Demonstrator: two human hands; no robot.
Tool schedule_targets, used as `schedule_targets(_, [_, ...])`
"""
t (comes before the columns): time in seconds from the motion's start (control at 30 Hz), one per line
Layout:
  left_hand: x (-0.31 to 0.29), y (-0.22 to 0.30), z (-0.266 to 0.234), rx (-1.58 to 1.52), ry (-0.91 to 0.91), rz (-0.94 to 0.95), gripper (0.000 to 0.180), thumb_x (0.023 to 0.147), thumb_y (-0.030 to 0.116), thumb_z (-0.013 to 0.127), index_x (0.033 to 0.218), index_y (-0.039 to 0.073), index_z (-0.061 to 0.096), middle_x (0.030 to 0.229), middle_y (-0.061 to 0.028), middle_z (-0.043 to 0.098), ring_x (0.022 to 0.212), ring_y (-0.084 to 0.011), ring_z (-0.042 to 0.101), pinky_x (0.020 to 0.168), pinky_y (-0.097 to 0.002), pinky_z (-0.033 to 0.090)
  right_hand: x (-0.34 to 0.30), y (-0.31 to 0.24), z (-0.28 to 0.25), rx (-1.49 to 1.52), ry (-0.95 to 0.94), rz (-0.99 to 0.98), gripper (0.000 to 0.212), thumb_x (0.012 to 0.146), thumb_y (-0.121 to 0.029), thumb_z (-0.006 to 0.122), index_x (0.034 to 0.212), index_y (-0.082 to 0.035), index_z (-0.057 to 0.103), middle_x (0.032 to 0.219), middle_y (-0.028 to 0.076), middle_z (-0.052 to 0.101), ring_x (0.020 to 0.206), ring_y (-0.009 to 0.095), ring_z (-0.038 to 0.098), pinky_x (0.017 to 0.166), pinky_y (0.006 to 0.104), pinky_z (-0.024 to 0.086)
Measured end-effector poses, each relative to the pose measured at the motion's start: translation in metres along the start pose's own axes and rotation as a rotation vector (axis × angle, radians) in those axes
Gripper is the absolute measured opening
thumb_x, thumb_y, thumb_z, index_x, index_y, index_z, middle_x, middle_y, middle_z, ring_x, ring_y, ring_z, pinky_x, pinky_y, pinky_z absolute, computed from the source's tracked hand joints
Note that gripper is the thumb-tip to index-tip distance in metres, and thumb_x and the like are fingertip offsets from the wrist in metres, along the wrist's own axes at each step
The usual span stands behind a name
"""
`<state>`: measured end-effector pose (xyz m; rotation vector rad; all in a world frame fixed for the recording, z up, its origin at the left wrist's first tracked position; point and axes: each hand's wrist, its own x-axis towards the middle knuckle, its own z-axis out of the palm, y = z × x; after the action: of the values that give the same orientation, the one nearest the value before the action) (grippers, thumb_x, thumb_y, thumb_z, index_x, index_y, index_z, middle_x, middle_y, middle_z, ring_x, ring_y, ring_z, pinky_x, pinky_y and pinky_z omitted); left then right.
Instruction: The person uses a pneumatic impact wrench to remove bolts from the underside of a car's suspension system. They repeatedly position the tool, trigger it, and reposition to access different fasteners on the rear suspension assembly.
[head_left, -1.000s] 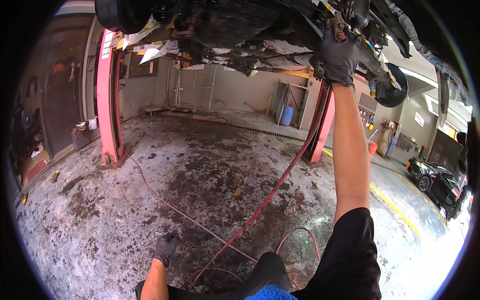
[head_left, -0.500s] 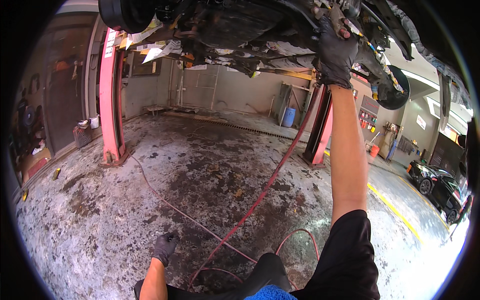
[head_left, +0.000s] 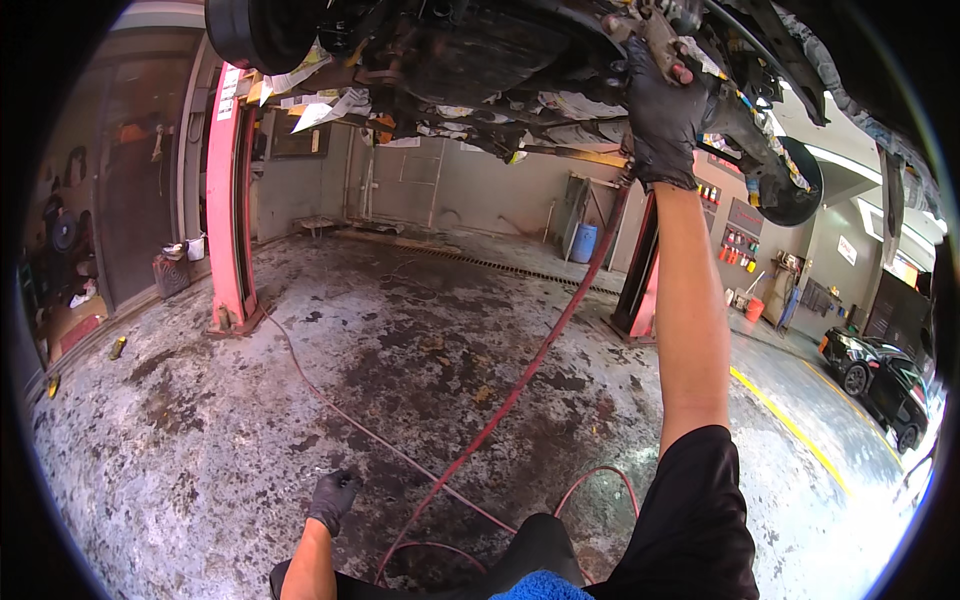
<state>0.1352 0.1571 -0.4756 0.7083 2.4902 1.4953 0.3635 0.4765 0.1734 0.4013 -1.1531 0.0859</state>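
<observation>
A vehicle repair garage: the dark underside of a raised vehicle (head_left: 470, 60) fills the top of the view, above two pinkish-red lift posts, one to the left (head_left: 230, 215) and one to the right. Worn, heavily stained floor (head_left: 350, 350) spreads below, crossed by red hoses (head_left: 500, 412) and a long drain grate (head_left: 520, 271). A blue drum (head_left: 583, 243) stands near the back wall, small red-coloured items hang on a wall rack (head_left: 740, 247), and a black car (head_left: 885, 385) is parked at right beyond a yellow floor line (head_left: 790, 427).
</observation>
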Motion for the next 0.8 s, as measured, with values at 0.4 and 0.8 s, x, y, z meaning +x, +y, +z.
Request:
schedule_targets(0.4, [0.001, -0.002, -0.002, 0.015, -0.007, 0.031, 0.038, 0.091, 0.033, 0.069, 0.115, 0.003, 0.074, 0.095, -0.0147, 0.076, 0.081, -0.0201, 0.071, 0.074, -0.0341, 0.056, -0.007, 0.007, -0.049, -0.328, 0.027, 0.143, 0.039, 0.085, -0.032, 0.08, 0.107, 0.0, 0.071, 0.097, 0.016, 0.077, 0.091, 0.034, 0.074, 0.08, 0.0405, 0.056])
schedule_targets(0.8, [-0.002, -0.002, -0.01, 0.031, 0.0, -0.001, 0.04, 0.088, 0.035, 0.071, 0.111, 0.002, 0.075, 0.104, -0.0195, 0.075, 0.097, -0.0302, 0.073, 0.087, -0.0376, 0.054, -0.038, -0.026, -0.019, -0.013, 0.038, -0.036, 0.029, 0.086, -0.02, 0.081, 0.103, 0.001, 0.071, 0.097, 0.009, 0.075, 0.087, 0.022, 0.071, 0.081, 0.0338, 0.053])
